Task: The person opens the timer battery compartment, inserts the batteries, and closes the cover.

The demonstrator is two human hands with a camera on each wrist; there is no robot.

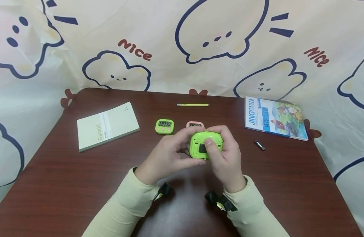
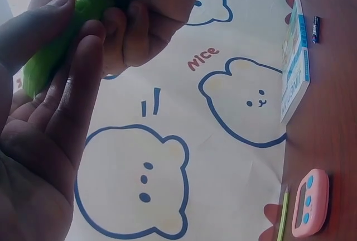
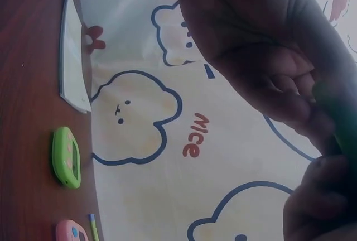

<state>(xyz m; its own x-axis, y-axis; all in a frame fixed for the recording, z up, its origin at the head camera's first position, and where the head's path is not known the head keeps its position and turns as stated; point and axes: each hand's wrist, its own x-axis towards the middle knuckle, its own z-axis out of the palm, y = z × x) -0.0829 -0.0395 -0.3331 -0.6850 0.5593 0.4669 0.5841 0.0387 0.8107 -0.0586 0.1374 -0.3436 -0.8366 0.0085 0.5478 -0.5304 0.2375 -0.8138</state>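
Both hands met over the middle of the table (image 1: 81, 184), holding a green timer (image 1: 206, 144) turned back-side up just above the wood. The left hand (image 1: 170, 157) gripped its left edge, fingers curled round the casing, while the right hand (image 1: 226, 154) wrapped the right side with the thumb pressed on the dark rectangular recess in the back. That recess looked like the battery compartment, though the thumb hid most of it and whether a cover or cell sat there could not be told.

A single battery (image 1: 259, 145) lay on the table just to the right of the right hand, untouched. Judging by that, the work on the timer's back was partway: the timer was up and turned over, but the loose cell had not been picked up.

Just beyond the hands stood a second green timer (image 1: 164, 126) with digits lit, and a pink timer (image 1: 195, 124) half hidden behind the held one. Farther off lay a pencil (image 1: 193, 105). A notepad (image 1: 107, 125) lay well to the left, a book (image 1: 275, 117) well to the right.
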